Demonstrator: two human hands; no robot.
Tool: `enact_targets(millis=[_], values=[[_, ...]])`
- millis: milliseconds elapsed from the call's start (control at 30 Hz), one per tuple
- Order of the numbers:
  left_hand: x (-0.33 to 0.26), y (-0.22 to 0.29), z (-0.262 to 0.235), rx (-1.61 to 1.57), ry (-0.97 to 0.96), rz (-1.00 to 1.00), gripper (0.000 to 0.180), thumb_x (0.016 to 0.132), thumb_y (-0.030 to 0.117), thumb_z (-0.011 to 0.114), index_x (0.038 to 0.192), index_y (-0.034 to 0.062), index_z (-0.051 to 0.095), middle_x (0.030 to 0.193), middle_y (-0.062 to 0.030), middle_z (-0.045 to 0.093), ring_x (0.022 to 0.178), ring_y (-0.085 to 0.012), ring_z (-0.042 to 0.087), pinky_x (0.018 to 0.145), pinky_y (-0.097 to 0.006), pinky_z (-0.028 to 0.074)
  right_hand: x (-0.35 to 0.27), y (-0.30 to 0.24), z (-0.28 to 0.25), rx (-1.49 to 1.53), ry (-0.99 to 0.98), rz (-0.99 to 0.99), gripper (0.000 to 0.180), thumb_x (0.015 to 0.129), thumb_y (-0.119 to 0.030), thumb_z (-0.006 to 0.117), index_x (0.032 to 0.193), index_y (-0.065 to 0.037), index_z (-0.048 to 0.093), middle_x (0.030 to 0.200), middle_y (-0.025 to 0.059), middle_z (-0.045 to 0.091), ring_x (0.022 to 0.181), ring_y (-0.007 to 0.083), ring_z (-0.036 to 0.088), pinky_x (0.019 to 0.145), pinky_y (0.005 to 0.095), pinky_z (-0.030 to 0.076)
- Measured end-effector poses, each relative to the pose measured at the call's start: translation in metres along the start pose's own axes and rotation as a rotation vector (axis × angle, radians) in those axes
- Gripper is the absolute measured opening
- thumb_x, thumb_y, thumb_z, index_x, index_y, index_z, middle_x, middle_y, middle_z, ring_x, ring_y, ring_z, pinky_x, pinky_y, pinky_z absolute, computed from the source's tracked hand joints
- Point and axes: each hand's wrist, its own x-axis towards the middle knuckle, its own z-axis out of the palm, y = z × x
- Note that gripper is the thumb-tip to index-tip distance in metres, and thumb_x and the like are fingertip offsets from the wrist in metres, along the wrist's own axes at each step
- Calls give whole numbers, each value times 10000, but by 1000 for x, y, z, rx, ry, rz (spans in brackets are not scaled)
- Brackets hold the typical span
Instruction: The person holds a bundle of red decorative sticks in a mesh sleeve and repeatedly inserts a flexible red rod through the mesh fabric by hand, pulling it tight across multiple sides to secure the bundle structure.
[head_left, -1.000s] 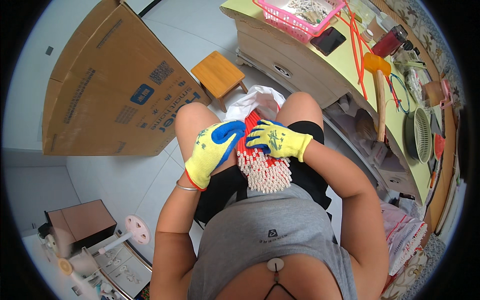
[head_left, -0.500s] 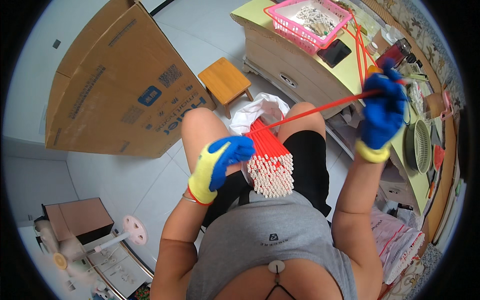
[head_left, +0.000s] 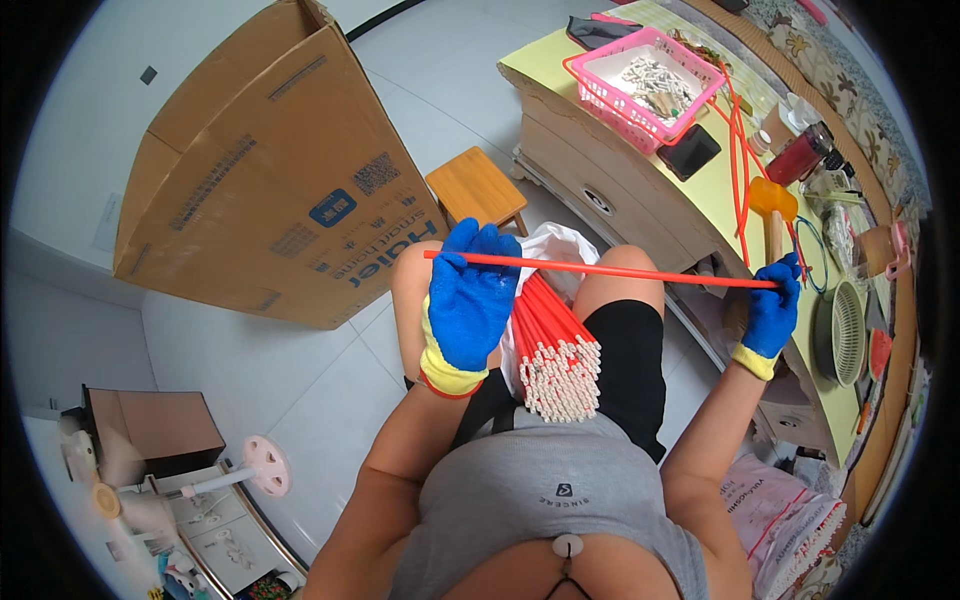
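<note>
Fingers of the right hand (head_left: 770, 308) clamp a red rod (head_left: 610, 270) near the worktop's edge (head_left: 718, 205); whether the left hand (head_left: 468, 300) grips is unclear. Single-rod handling apparently needs steady support.

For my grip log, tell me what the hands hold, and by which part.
A red rod: the right hand grips it near its right end; near the other end it lies across the left hand.

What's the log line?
left blue-gloved hand: slender red rod across it | right gloved hand: grips rod's right end | white-tipped red rods: between thighs
</note>
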Motion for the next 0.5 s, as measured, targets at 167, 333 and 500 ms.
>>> enact_targets(millis=[167, 333, 500], values=[[8, 18, 30, -13, 107, 48, 324, 1051, 362, 516, 1209, 118, 659, 1056, -36, 686, 1068, -251, 629, 1157, -463, 387, 0, 32, -5, 31, 38, 84, 261, 869, 131, 584, 1063, -16, 674, 937, 57, 669, 798, 160, 608, 744, 275, 525], [5, 54, 43, 53, -397, 15, 500, 1011, 483, 504, 648, 147, 427, 518, -5, 370, 469, -184, 412, 545, -361, 409, -24, 78, 29, -279, -293, 246, 199, 993, -178, 552, 826, -94, 618, 681, -17, 526, 528, 121, 465, 562, 285, 409], [-24, 94, 73, 1118, -606, -206, 180, 688, 182, 786, 774, 30, 741, 818, -142, 735, 734, -318, 701, 700, -394, 559, -107, 142, 103, -1468, -834, 285, 276, 911, -327, 663, 804, -74, 644, 739, 55, 627, 574, 238, 591, 596, 376, 477]])
